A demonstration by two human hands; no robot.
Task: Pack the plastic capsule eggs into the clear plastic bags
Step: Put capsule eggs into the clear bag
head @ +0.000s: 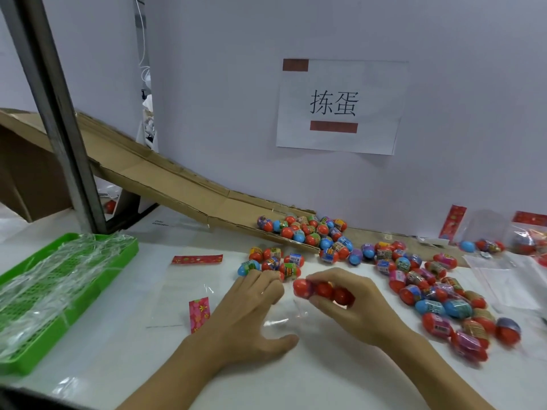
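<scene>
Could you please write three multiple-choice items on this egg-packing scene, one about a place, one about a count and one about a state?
1. Where does the green tray sit?
A. at the left of the table
B. on the cardboard ramp
C. under the wall sign

2. How many red capsule eggs show in the right hand?
A. one
B. three
C. six

3. What is the left hand doing?
A. gripping a pair of scissors
B. lying with spread fingers on a clear plastic bag
C. holding the tray up

Answers: 1 A, the tray lies on the white table's left side, clear of the ramp. 2 B, three red ends show in a row between the fingers. 3 B, its fingers are straight and spread over the flat bag, curled round nothing.
</scene>
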